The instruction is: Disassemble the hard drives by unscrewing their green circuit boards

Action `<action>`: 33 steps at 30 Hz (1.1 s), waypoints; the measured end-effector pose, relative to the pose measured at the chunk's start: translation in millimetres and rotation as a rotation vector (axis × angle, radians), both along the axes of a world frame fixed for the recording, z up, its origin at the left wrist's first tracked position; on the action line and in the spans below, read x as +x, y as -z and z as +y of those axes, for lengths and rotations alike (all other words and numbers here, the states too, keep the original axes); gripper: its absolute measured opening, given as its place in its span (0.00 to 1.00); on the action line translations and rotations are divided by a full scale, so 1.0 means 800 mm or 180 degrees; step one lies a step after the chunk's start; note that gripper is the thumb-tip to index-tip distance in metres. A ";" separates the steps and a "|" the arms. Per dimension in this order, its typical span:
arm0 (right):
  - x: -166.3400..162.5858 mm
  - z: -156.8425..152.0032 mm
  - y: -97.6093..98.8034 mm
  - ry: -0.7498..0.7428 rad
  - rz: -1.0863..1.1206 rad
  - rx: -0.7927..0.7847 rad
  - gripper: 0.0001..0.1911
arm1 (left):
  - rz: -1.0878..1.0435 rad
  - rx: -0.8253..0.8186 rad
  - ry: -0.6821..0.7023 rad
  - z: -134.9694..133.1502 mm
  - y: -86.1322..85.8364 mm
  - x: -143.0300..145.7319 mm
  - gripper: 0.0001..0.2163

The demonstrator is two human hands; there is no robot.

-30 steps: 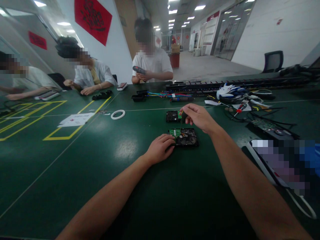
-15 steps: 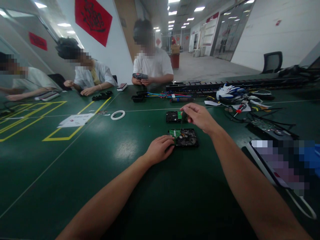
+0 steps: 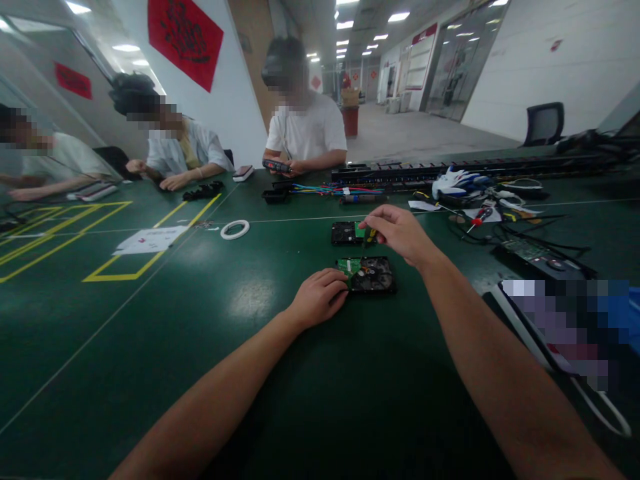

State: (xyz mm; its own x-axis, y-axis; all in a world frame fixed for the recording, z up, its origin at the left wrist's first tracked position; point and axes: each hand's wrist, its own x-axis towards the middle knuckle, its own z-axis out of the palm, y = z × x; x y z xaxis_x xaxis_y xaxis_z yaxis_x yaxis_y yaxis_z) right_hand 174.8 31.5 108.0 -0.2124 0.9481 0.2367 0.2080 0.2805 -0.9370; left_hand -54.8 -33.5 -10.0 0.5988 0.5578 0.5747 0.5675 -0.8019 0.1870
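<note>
A hard drive (image 3: 373,275) lies circuit side up on the green table (image 3: 200,313), its green board at the left end. My left hand (image 3: 317,298) rests against its left edge, fingers curled on it. My right hand (image 3: 397,233) hovers just above and behind the drive, pinched on a small screwdriver (image 3: 369,235) whose dark handle shows at the fingertips. Behind it lies a second hard drive (image 3: 346,233) with a green board.
A white tape ring (image 3: 235,229) and a paper sheet (image 3: 149,239) lie to the left among yellow floor-style lines. Cables, gloves (image 3: 460,181) and tools crowd the right side. Three people sit across the table; one holds an electric screwdriver (image 3: 277,165).
My right hand has lifted the screwdriver slightly up and back from the drive. The person opposite has lowered the electric screwdriver to the table. My left hand has stayed put.
</note>
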 end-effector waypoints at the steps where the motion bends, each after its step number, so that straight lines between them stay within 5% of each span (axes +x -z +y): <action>1: -0.001 -0.001 -0.001 -0.0080 0.0063 -0.0051 0.10 | -0.0017 0.0009 0.0004 0.000 0.001 0.000 0.06; 14: -0.001 0.005 0.004 -0.0356 0.0240 -0.0403 0.11 | -0.0049 0.0023 0.0048 -0.001 -0.003 0.000 0.05; 23: 0.003 0.003 0.006 -0.0166 0.0107 -0.0083 0.11 | -0.0124 0.0067 0.0109 -0.002 -0.004 0.001 0.05; 33: -0.001 0.002 0.004 -0.0310 0.0179 -0.0282 0.11 | -0.0172 0.0171 0.0159 -0.002 -0.004 0.001 0.05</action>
